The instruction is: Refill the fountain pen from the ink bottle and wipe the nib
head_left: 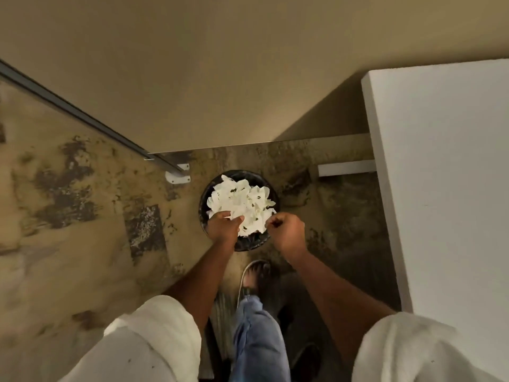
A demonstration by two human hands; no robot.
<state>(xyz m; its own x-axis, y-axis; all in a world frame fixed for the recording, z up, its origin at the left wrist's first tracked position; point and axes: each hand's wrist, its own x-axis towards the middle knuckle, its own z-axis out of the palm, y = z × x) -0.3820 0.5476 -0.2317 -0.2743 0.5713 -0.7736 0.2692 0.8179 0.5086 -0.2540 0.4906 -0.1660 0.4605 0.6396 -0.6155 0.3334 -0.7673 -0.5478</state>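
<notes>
Head view, from the left: a mottled tan-and-brown stone floor (82, 216) with a glossy face, crossed by a slim grey metal rail (82, 117). The left hand (223, 227) reaches over the near rim of a round black waste bin (249, 244), fingers bent down onto the heap of crumpled white paper tissues (239, 199) flecked with dark spots, thumb across one sheet; gripping or only pressing, I cannot tell. The tissues fill the bin, which stands on the floor by the wall. Just beside it, the right hand (289, 230) is curled into a loose fist, thumb meeting forefinger, nothing plainly held. Furthest right, a smooth matt white slab tabletop (440, 175).
</notes>
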